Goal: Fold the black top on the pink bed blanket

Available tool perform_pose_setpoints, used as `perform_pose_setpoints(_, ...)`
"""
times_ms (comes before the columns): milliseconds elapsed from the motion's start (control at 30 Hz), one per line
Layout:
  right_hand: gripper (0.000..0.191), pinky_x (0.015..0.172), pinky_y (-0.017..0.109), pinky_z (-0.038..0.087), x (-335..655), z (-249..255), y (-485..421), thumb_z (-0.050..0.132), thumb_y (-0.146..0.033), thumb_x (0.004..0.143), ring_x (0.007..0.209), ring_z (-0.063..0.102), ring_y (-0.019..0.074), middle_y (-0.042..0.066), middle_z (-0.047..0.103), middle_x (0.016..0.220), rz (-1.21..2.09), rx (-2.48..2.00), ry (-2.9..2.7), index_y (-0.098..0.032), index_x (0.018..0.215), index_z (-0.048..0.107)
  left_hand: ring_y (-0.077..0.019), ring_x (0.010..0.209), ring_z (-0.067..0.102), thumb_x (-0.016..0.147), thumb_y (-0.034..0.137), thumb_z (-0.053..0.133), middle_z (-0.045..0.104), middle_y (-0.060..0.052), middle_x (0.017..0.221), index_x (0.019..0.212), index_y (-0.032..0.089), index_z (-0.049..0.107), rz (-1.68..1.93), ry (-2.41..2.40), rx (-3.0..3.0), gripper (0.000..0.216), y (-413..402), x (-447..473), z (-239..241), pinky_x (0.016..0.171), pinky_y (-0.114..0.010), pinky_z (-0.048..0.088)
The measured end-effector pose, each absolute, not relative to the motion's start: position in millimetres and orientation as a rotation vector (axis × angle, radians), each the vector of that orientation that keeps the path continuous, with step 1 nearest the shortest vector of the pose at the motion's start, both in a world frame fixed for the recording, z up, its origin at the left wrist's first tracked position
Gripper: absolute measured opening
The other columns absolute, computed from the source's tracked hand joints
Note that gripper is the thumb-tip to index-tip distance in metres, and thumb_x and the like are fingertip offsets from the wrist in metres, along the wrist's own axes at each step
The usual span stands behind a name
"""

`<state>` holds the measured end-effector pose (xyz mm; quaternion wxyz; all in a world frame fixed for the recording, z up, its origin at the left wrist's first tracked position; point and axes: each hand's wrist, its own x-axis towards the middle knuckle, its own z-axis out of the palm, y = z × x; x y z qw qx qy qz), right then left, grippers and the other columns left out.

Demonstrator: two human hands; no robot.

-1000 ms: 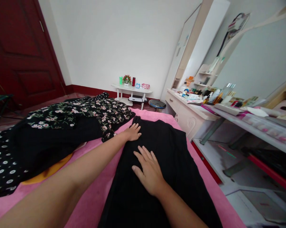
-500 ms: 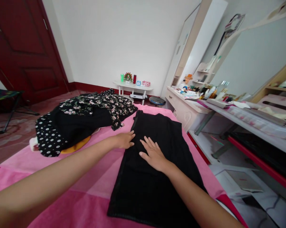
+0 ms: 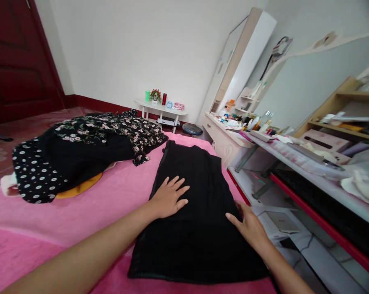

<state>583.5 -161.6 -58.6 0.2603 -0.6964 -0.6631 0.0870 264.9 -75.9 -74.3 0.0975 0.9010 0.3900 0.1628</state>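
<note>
A black garment (image 3: 199,241), skirt-like in outline, lies spread flat on a pink bed cover (image 3: 110,196), narrower at its far end. My left hand (image 3: 168,198) rests palm down on its left half, fingers spread. At the garment's right edge is my right hand (image 3: 247,222), its thumb over the cloth and apart from the fingers. Those fingertips are partly hidden beyond the edge.
To the left lies a pile of clothes (image 3: 89,143) with floral, dotted and yellow cloth. A glass-topped desk (image 3: 282,159) and a cluttered dressing table (image 3: 224,139) line the right side. Against the far wall stands a small white table (image 3: 162,108).
My left hand has shifted from the garment's left edge onto its surface. My right hand has slid from the middle to the right edge. The view has turned slightly right.
</note>
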Motion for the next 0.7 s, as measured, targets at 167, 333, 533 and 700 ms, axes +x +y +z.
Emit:
perform_pose_setpoints(167,0.042,0.083,0.039,0.051,570.3,-44.3,-168.6,0.054,-0.052,0.082,0.089,0.066,0.0275,0.010,0.071,0.096,0.833,-1.781,-1.596,-0.014,0.095,0.067,-0.0277,0.141,0.019,0.093,0.053,0.032,0.029,-0.004,0.152,0.141,0.032,0.038,0.504,1.162,2.674,0.052,-74.4,261.9,-77.9,0.113,-0.054,0.014)
perform_pose_setpoints(333,0.050,0.103,0.041,0.039,522.6,-27.3,-169.4,0.052,-0.048,0.086,0.119,0.052,0.0266,0.012,0.056,0.131,0.602,-1.633,-1.792,-0.016,0.125,0.056,-0.0288,0.141,0.020,0.092,0.045,0.042,0.025,-0.007,0.154,0.144,0.030,0.032,0.577,1.167,2.666,0.055,-80.4,261.7,-71.2,0.112,-0.055,0.017)
perform_pose_setpoints(533,0.026,0.096,0.039,0.043,450.4,-19.9,-176.2,0.060,-0.034,0.083,0.113,0.055,0.0260,0.009,0.061,0.121,0.515,-1.516,-2.313,-0.022,0.105,0.067,-0.0242,0.141,0.023,0.087,0.013,0.044,0.021,-0.003,0.155,0.144,0.036,0.027,0.664,0.753,2.836,0.064,-92.4,261.5,-58.9,0.113,-0.055,0.013)
perform_pose_setpoints(700,0.027,0.076,0.030,0.050,485.9,-28.7,-139.5,0.044,-0.036,0.090,0.080,0.065,0.0171,0.006,0.067,0.094,0.537,-1.500,-1.912,-0.019,0.096,0.065,-0.0231,0.132,0.039,0.088,0.016,0.042,0.046,-0.004,0.142,0.138,0.032,0.040,0.591,0.655,2.790,0.053,-89.8,262.2,-63.9,0.112,-0.052,0.024)
